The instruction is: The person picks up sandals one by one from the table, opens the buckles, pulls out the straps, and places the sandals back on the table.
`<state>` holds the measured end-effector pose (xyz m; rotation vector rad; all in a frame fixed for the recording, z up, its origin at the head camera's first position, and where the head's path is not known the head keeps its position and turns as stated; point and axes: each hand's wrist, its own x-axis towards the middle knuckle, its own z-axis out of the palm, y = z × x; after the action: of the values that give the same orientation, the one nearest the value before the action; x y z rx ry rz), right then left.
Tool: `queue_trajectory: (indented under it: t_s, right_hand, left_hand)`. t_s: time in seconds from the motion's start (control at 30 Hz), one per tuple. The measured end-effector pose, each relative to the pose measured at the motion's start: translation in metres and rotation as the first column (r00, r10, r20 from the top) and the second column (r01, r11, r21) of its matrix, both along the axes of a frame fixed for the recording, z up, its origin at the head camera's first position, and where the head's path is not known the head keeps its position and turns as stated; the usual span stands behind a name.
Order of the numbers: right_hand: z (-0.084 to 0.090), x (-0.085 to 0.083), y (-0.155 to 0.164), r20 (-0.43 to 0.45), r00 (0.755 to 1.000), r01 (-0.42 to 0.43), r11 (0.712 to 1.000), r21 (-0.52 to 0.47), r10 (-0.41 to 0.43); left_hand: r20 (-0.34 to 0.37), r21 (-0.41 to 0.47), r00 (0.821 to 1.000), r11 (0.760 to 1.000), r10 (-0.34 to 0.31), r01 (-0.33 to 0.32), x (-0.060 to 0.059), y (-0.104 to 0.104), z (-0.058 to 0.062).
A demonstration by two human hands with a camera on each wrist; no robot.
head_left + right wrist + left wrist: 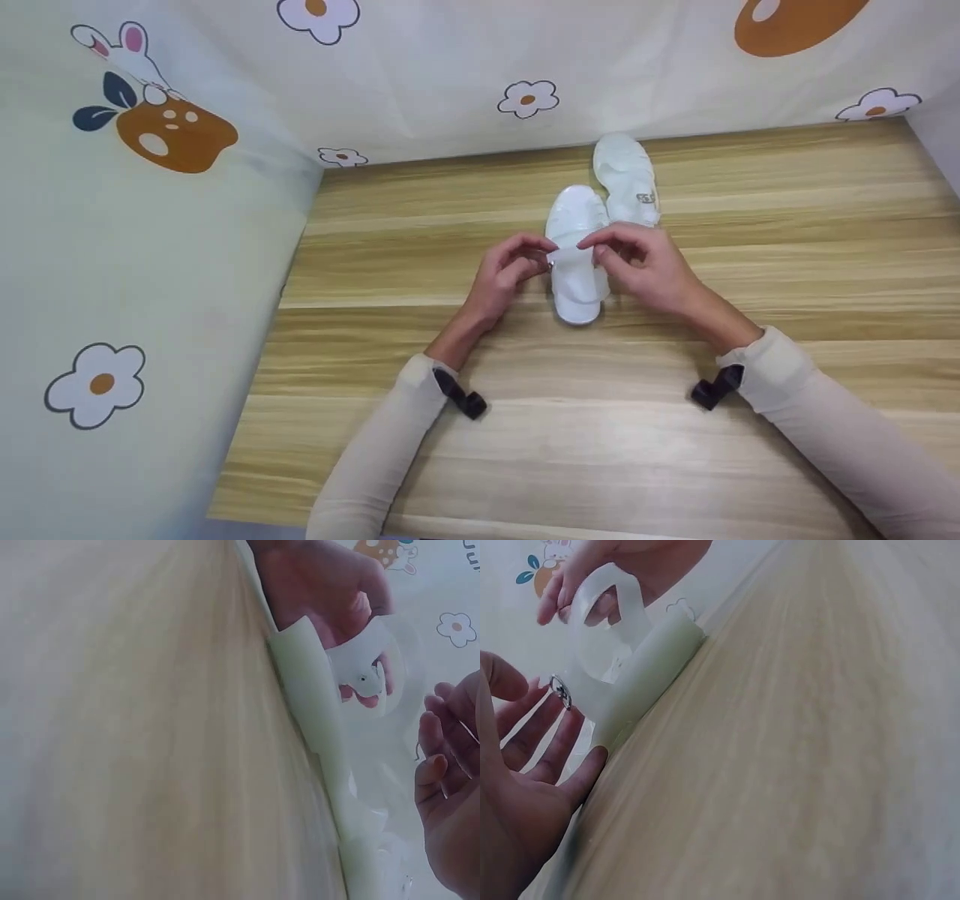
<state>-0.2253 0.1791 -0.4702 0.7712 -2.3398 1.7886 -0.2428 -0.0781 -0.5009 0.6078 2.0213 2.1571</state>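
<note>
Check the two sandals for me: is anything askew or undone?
The two sandals are staggered, not paired: the far sandal lies further back than the near sandal. The near sandal's strap is lifted between both hands, seemingly unfastened.

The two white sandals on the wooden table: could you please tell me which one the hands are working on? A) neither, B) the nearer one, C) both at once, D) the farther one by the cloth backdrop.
B: in the head view the left hand and right hand meet over the strap of the nearer sandal, while the farther sandal lies untouched beyond them on the table.
</note>
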Motion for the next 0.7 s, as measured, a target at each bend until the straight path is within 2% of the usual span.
queue_trajectory:
  t_s: [0.13, 0.27, 0.47, 0.53, 0.7]
  right_hand:
    - [-0.002, 0.005, 0.007, 0.032, 0.999, 0.000, 1.000, 0.021, -0.001]
    - [-0.001, 0.005, 0.010, 0.076, 0.996, 0.034, 0.998, 0.044, -0.037]
    - [-0.002, 0.003, 0.010, 0.124, 0.987, 0.095, 0.992, 0.078, -0.104]
    - [-0.002, 0.005, 0.012, 0.136, 0.981, 0.126, 0.987, 0.096, -0.138]
    - [-0.006, 0.009, 0.016, 0.187, 0.964, 0.155, 0.969, 0.193, -0.191]
  left_hand:
    - [0.059, 0.029, 0.998, 0.999, 0.030, -0.031, 0.000, 0.002, 0.000]
    - [0.098, 0.026, 0.992, 0.996, 0.085, -0.088, -0.001, 0.005, -0.002]
    - [0.056, -0.060, 0.982, 0.983, 0.179, -0.175, 0.001, 0.010, -0.003]
    - [0.020, -0.125, 0.973, 0.966, 0.230, -0.226, 0.004, 0.013, -0.003]
    - [-0.072, -0.276, 0.941, 0.900, 0.331, -0.338, 0.012, 0.018, -0.001]
